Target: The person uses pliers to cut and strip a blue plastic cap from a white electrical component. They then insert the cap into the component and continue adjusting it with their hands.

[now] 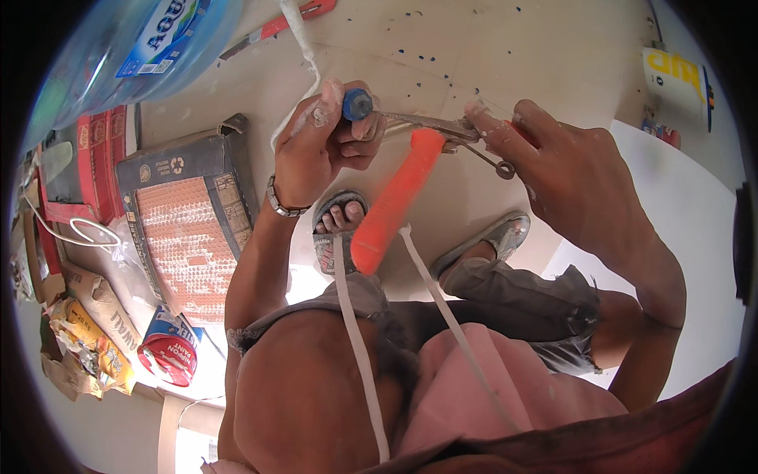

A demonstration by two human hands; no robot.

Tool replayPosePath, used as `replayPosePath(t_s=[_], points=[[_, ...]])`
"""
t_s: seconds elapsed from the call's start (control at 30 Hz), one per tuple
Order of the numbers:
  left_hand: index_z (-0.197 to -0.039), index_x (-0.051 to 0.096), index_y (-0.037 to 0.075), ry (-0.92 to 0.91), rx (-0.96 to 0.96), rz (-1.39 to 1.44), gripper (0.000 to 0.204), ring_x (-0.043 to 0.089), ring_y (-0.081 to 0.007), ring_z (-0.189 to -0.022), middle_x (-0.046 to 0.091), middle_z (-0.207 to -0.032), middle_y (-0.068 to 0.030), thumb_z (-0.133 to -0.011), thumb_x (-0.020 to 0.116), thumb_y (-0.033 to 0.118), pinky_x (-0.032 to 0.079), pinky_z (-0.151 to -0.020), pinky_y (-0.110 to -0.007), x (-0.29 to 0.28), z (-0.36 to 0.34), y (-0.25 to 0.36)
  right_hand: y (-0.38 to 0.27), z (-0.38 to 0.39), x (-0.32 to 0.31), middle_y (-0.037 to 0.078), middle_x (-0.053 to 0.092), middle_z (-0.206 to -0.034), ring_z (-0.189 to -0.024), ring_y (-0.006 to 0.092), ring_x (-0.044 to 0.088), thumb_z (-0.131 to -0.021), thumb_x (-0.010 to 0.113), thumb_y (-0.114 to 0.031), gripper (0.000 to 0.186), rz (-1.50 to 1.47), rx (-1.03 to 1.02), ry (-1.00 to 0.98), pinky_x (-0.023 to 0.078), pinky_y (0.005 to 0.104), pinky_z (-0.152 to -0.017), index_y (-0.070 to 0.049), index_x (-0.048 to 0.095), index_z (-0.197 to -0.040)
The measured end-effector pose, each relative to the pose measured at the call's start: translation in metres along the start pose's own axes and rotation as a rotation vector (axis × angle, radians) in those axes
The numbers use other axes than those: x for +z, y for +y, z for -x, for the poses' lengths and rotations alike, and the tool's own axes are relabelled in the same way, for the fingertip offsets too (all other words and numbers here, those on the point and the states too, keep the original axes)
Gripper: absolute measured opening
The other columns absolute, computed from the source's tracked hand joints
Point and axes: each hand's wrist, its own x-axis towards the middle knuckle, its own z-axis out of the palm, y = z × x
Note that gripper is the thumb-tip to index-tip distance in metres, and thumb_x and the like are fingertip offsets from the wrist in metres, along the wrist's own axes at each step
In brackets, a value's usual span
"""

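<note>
My left hand [316, 138], dusted white, is closed round a thing with a round blue end [358, 104]; its kind is hidden by my fingers. Metal rods run from there across to my right hand [557, 154], whose fingers pinch the metal part of a hand tool. An orange-red handle [399, 201] slants down from that metal, in mid-air above the floor. Some red shows between the right fingers, perhaps a second handle. A thin bent wire ending in a small loop [504, 169] sticks out below the right fingertips. Both hands are in front of my knees.
A large blue water bottle [134, 63] and a red-handled blade tool [276, 28] lie beyond my left hand. An open-topped tile box [185, 229], a paint can [170, 347] and paper bags [99, 304] stand left. Blue flecks dot the floor [379, 47]. A white container [677, 79] is far right.
</note>
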Motion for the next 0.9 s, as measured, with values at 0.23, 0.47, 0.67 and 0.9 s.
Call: replayPosePath(t_s=[0.23,0.47,0.67,0.9], points=[[-0.084,0.045,0.006,-0.119,-0.061,0.076,0.05,0.031,-0.0074,-0.064,0.036,-0.073,0.0017,-0.112,0.035,0.046,0.024,-0.053,-0.023,-0.005,0.009,0.014,-0.009,0.004,-0.011,0.006,0.057,-0.092,-0.064,0.019,0.061,-0.083,0.066,0.001,0.067,0.143,-0.072,0.082,0.049,0.0329,-0.049,-0.016,0.055,-0.148],[-0.071,0.036,0.013,0.06,-0.127,-0.05,0.054,0.021,-0.0059,-0.052,0.024,-0.065,0.006,-0.111,0.035,0.049,0.013,-0.047,-0.027,0.014,0.015,0.018,-0.019,0.005,-0.021,0.005,0.055,-0.09,-0.063,0.0166,0.059,-0.083,0.07,-0.006,0.068,0.292,-0.091,0.065,0.049,0.0314,-0.05,-0.016,0.055,-0.148],[-0.07,0.035,0.014,0.064,-0.226,0.062,0.052,0.019,-0.006,-0.051,0.024,-0.063,0.0058,-0.111,0.039,0.045,0.013,-0.045,-0.027,0.025,0.016,0.029,-0.018,0.007,-0.034,0.003,0.054,-0.089,-0.064,0.0143,0.058,-0.082,0.072,-0.01,0.066,0.383,-0.133,0.133,0.048,0.0304,-0.05,-0.017,0.059,-0.146],[-0.069,0.035,0.014,0.028,-0.265,0.098,0.051,0.019,-0.0058,-0.052,0.023,-0.063,0.006,-0.112,0.038,0.042,0.014,-0.044,-0.026,0.027,0.018,0.033,-0.017,0.009,-0.036,0.003,0.055,-0.088,-0.064,0.0142,0.058,-0.082,0.073,-0.01,0.065,0.387,-0.161,0.142,0.048,0.0301,-0.05,-0.017,0.059,-0.145]])
